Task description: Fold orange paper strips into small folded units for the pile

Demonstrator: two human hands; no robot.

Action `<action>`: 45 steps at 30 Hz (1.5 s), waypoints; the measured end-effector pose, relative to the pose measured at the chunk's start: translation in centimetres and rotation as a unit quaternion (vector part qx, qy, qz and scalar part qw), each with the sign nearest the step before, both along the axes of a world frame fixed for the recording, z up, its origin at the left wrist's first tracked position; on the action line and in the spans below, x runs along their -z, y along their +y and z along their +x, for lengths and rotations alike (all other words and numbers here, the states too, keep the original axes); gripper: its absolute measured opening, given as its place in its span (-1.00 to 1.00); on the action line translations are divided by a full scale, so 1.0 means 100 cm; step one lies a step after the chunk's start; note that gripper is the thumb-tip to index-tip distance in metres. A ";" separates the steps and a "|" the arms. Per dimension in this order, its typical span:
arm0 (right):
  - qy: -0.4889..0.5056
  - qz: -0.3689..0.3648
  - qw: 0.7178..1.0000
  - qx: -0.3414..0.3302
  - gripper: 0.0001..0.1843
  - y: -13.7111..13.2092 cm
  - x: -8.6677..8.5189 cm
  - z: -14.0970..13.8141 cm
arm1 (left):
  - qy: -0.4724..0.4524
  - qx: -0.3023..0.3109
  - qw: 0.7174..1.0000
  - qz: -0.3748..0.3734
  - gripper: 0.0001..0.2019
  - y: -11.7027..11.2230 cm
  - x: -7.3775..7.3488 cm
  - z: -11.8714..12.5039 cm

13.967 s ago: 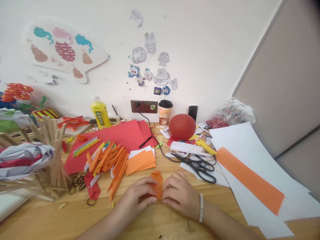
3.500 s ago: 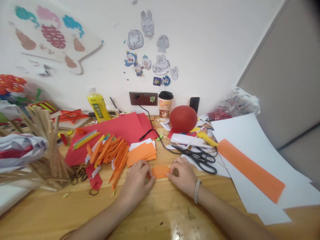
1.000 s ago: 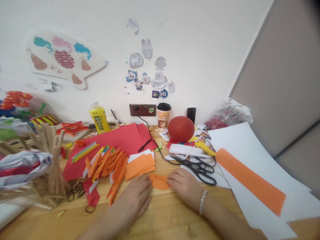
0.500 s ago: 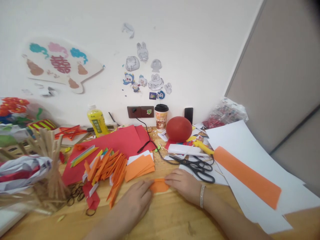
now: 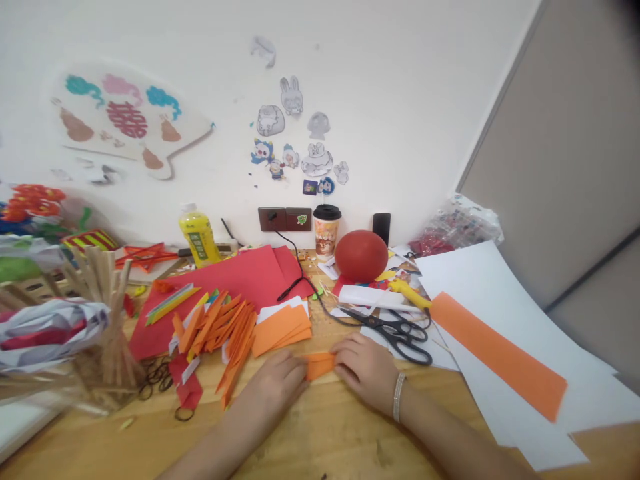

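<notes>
A small folded orange paper piece (image 5: pixel 319 365) lies on the wooden table (image 5: pixel 320 440) between my two hands. My left hand (image 5: pixel 277 387) presses its left end with curled fingers. My right hand (image 5: pixel 365 370), a bracelet on its wrist, pinches the right end. Just left of the hands sits a heap of folded orange strips (image 5: pixel 220 328) and a stack of orange sheets (image 5: pixel 280 327).
Black scissors (image 5: pixel 397 330) lie right of my right hand, beside white sheets with a long orange strip (image 5: pixel 497 363). Behind are red paper (image 5: pixel 235 277), a red ball (image 5: pixel 361 256), a cup (image 5: pixel 326 231) and a yellow bottle (image 5: pixel 199 233). Wooden sticks (image 5: pixel 107 313) stand at left.
The orange piece has gone from a flatter, wider shape to a narrower folded one. Both hands stayed on it and shifted slightly; the camera view swayed.
</notes>
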State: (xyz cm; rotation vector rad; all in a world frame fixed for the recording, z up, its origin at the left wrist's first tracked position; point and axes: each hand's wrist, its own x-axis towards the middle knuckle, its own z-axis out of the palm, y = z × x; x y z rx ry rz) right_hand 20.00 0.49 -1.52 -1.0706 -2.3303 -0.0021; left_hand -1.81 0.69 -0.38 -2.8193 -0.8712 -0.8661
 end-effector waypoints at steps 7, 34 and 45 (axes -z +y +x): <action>0.102 -0.107 0.987 0.058 -0.89 -0.002 -0.003 -0.005 | -0.019 -0.015 0.999 -0.035 -0.69 0.003 0.004 0.001; 0.099 -0.146 0.972 0.156 -0.85 0.002 0.000 -0.012 | -0.082 -0.195 0.953 -0.219 -0.84 0.002 0.001 0.013; 0.044 -0.128 0.973 0.186 -0.83 0.003 0.003 -0.010 | -0.008 -0.206 0.970 -0.131 -0.89 -0.001 -0.002 0.015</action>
